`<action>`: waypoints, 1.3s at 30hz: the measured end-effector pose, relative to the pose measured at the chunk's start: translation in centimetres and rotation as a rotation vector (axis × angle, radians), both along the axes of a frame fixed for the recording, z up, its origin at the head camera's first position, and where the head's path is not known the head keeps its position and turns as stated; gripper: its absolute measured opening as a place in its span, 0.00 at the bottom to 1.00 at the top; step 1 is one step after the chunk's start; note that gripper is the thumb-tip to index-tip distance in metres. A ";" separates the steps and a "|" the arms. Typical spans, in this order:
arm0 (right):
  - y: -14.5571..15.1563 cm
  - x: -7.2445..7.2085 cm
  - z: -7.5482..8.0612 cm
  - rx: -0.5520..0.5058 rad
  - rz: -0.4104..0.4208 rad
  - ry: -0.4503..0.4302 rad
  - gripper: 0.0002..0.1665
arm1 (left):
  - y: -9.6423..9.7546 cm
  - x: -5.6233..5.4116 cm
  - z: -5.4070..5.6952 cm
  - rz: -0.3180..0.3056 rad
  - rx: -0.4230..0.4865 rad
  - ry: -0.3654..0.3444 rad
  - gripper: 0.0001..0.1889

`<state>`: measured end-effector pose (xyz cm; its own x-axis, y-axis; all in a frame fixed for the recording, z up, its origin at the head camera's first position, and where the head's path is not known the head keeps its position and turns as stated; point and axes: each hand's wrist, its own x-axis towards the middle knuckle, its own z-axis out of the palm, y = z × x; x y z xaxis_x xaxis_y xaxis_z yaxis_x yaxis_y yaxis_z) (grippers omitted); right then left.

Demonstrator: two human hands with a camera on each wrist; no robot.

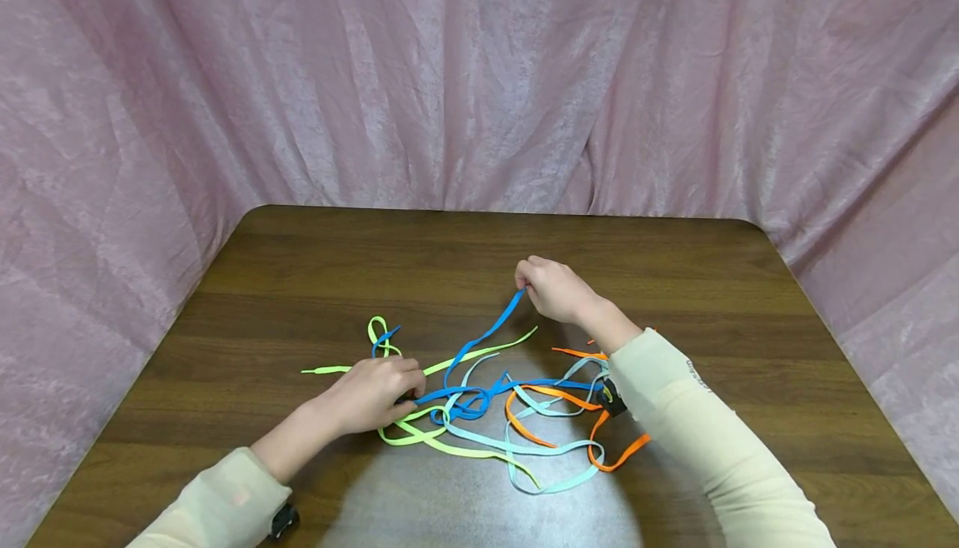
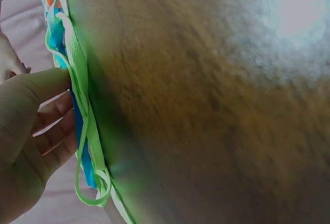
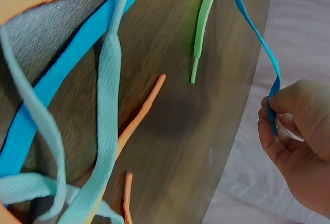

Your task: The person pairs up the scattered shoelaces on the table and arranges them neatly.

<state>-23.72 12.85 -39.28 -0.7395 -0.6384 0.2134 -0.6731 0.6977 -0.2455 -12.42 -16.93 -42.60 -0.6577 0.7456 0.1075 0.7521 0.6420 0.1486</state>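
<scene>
My right hand point(image 1: 556, 290) is raised above the back of the tangle and pinches one end of a blue shoelace point(image 1: 485, 334) between thumb and fingers; a short tip of the blue lace pokes out below the fingers in the right wrist view. The lace slopes down into a loose blue knot point(image 1: 472, 402). My left hand point(image 1: 378, 394) rests low on the left side of the pile, its thumb apart from its fingers. In the left wrist view its fingertips point(image 2: 64, 131) touch the blue lace and a neon green shoelace point(image 2: 85, 100).
Pale aqua laces point(image 1: 517, 448) and orange laces point(image 1: 618, 465) cross on the right side, partly beneath the right forearm. Another blue end point(image 1: 385, 337) lies by a green loop beyond the left hand. Wooden table point(image 1: 300, 265); pink curtains point(image 1: 449, 73) hang around it.
</scene>
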 end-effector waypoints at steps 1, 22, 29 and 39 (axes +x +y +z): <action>0.2 0.0 0.0 -0.003 -0.003 -0.002 0.08 | 0.0 0.0 0.0 0.002 0.001 0.001 0.10; 5.4 0.0 -0.3 0.003 -0.088 -0.023 0.08 | -1.7 -0.9 1.3 0.106 0.096 -0.022 0.10; 7.3 0.2 -0.5 0.017 -0.128 -0.048 0.07 | -2.5 -1.5 1.5 0.140 0.129 0.019 0.11; 10.1 0.7 -0.9 0.039 -0.192 -0.087 0.07 | -3.8 -2.0 1.4 0.164 0.136 0.038 0.10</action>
<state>-22.98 23.00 -40.23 -0.8631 -0.4902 0.1213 -0.5040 0.8215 -0.2668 -14.45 -20.70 -41.22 -0.7624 0.6063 0.2264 0.6462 0.7320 0.2159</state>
